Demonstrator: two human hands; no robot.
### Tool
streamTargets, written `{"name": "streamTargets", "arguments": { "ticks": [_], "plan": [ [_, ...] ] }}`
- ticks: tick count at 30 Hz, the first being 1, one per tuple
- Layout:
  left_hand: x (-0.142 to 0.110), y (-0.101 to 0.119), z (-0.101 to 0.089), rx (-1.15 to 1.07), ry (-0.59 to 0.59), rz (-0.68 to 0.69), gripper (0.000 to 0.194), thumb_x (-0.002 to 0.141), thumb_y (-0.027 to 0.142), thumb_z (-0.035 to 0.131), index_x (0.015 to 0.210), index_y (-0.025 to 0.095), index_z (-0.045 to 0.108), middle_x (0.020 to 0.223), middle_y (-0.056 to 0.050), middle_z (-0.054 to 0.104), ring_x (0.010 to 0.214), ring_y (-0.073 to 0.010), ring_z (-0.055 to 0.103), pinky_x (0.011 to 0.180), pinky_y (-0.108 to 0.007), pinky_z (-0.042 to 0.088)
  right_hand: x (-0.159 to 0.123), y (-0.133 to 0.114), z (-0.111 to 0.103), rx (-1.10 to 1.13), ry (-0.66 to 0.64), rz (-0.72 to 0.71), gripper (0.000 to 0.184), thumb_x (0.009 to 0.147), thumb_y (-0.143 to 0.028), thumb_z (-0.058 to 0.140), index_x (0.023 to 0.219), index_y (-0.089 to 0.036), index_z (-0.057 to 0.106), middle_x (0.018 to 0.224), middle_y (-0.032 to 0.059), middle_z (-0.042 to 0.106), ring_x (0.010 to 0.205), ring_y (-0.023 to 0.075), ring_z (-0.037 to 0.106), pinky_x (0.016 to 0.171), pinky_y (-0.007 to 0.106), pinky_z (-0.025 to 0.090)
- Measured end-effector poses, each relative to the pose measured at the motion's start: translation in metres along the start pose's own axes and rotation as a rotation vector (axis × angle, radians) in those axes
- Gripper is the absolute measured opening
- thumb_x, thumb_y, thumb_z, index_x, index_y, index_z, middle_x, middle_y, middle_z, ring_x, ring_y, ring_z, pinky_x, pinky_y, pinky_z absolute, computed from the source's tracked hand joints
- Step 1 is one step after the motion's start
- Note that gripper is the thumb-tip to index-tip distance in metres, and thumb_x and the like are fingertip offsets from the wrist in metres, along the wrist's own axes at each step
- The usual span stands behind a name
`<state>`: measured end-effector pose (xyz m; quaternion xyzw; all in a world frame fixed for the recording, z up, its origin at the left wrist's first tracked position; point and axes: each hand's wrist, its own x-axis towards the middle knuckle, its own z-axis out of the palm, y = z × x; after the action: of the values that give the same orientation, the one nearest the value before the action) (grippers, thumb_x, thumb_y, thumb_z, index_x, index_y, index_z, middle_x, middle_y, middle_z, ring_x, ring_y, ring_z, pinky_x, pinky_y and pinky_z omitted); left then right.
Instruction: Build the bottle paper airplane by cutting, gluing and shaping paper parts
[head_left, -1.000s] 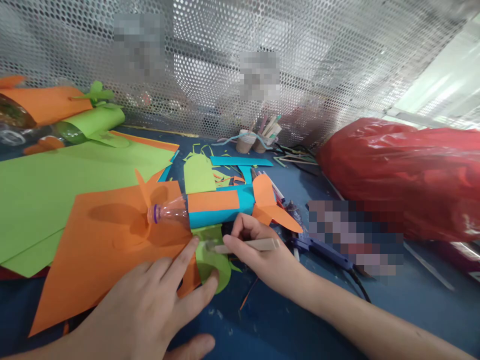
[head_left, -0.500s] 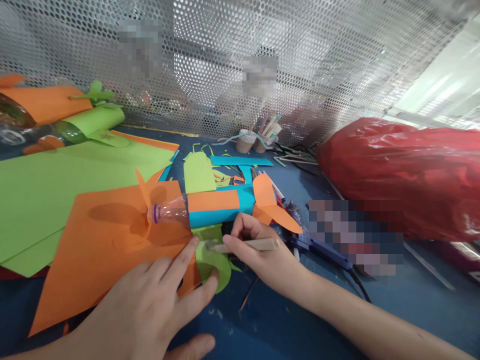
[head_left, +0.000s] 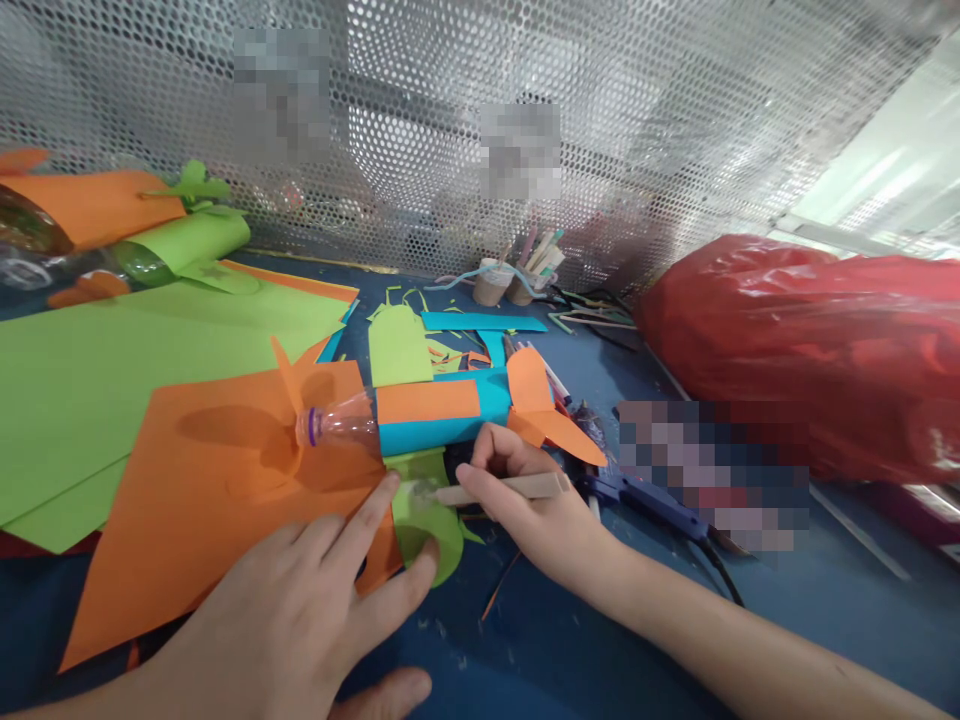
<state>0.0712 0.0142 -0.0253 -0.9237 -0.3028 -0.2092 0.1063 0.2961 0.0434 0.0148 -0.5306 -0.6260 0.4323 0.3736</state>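
Beyond the right hand (head_left: pixel 517 490), glare streaks the bag (head_left: pixel 810 350). Soft shadows darken the orange sheet (head_left: pixel 180 530) past the left hand (head_left: pixel 300 585).

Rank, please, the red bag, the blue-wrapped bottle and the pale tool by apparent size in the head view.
1. Red bag, cut off by the frame
2. Blue-wrapped bottle
3. Pale tool, in the right hand

Table (head_left: pixel 465 650): dark blue, scuffed | left: green sheets (head_left: pixel 97 375), orange sheet (head_left: pixel 172 480) overlapping them | centre: bottle (head_left: pixel 427 403), blue strip (head_left: pixel 484 322) behind | back: two cups (head_left: pixel 492 287) | right: corded blue tool (head_left: pixel 652 503), red bag (head_left: pixel 810 350)
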Motion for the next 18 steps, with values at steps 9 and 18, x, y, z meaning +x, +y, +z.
{"name": "streamTargets", "arguments": {
  "ticks": [9, 18],
  "plan": [
    [0.005, 0.001, -0.008, 0.03, -0.091, 0.015, 0.041, 0.096, 0.049, 0.043, 0.129, 0.033, 0.06, 0.117, -0.015, 0.065, 0.094, -0.0325, 0.064, 0.066, -0.04, 0.054, -0.002, -0.004, 0.0, 0.007, -0.015, -0.018, 0.022, 0.084, -0.029, 0.054, 0.067, -0.023, 0.041, 0.057, -0.0074, 0.039, 0.051, 0.01, 0.034, 0.05, 0.024, 0.029],
    [0.005, 0.001, -0.01, -0.024, -0.097, -0.001, 0.04, 0.098, 0.048, 0.04, 0.129, 0.033, 0.061, 0.121, -0.015, 0.064, 0.094, -0.0325, 0.064, 0.066, -0.039, 0.053, -0.001, -0.001, 0.001, -0.001, -0.024, -0.009, 0.022, 0.085, -0.03, 0.056, 0.069, -0.022, 0.042, 0.061, -0.0076, 0.039, 0.054, 0.0096, 0.035, 0.052, 0.023, 0.03]
  ]
}}
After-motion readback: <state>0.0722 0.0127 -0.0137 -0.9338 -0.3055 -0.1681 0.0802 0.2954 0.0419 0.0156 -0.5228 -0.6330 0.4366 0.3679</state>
